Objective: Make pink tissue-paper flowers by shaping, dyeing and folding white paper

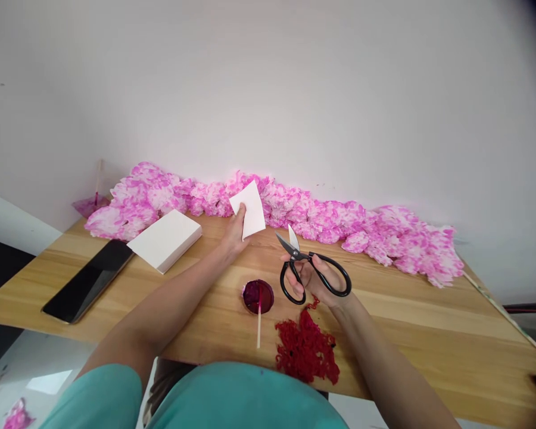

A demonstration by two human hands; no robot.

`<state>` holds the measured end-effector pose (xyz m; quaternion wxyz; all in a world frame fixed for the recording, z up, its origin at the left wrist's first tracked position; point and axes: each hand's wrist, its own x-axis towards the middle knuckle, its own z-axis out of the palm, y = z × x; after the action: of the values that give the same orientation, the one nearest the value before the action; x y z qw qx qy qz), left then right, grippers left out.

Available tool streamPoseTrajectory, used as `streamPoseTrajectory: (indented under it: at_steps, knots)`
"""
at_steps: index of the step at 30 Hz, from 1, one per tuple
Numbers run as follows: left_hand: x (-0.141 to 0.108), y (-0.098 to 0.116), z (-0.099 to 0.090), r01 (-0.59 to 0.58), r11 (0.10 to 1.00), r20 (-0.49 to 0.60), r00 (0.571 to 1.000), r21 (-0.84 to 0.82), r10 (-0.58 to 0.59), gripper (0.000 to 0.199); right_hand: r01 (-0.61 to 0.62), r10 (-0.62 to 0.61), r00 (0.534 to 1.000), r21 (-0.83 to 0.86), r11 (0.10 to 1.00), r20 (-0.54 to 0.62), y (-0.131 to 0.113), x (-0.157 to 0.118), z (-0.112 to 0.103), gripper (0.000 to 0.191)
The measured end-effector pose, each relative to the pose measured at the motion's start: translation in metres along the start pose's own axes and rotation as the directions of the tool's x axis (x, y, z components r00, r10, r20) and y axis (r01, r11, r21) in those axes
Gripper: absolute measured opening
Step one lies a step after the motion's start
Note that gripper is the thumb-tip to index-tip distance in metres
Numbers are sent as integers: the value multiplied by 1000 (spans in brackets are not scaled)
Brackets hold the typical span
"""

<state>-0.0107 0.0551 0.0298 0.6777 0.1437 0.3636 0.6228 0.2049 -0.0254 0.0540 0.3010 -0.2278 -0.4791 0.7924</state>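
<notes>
A small white sheet of paper (251, 208) is pinched in my left hand (236, 233), with the thumb lying across its face. The sheet is raised in front of the row of pink flowers. In my right hand (316, 280) are black-handled scissors (297, 255), fingers through the loops and blades parted, pointing up and left toward the paper but apart from it. Below my hands stands a small bowl of dark magenta liquid (252, 298), a thin wooden stick (259, 328) leaning out of it. Beside the bowl lies a tangled heap of red thread-like material (308, 345).
Crumpled pink-and-white paper flowers (330, 217) line the wall along the table's (411, 322) back edge. A stack of white paper (165, 238) and a black smartphone (89, 280) lie at left. Behind them is a pink bag-like item (87, 205) with a stick.
</notes>
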Motion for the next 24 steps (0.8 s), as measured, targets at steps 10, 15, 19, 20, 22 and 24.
streamPoseTrajectory:
  at_steps: [10, 15, 19, 20, 22, 24]
  knots:
    - [-2, -10, 2, -100, 995, -33, 994, 2, 100, 31, -31, 32, 997, -6, 999, 72, 7, 4, 6, 61]
    - [3, -14, -1, -122, 993, -39, 992, -11, 121, 28, -38, 37, 996, 7, 999, 77, 11, 6, 2, 61]
    - [4, -16, -3, -134, 991, -29, 991, -16, 133, 28, -44, 43, 997, 11, 999, 61, 11, 6, 1, 59]
    - [4, -16, -3, -138, 990, -28, 990, -18, 137, 28, -44, 43, 997, 11, 999, 58, 11, 6, 1, 58]
    - [4, -17, -3, -138, 990, -28, 990, -19, 138, 28, -40, 40, 998, 12, 999, 55, 12, 6, 1, 58]
    - [4, -17, -3, -130, 991, -32, 991, -19, 130, 30, -39, 38, 998, 14, 999, 53, 12, 6, 1, 58]
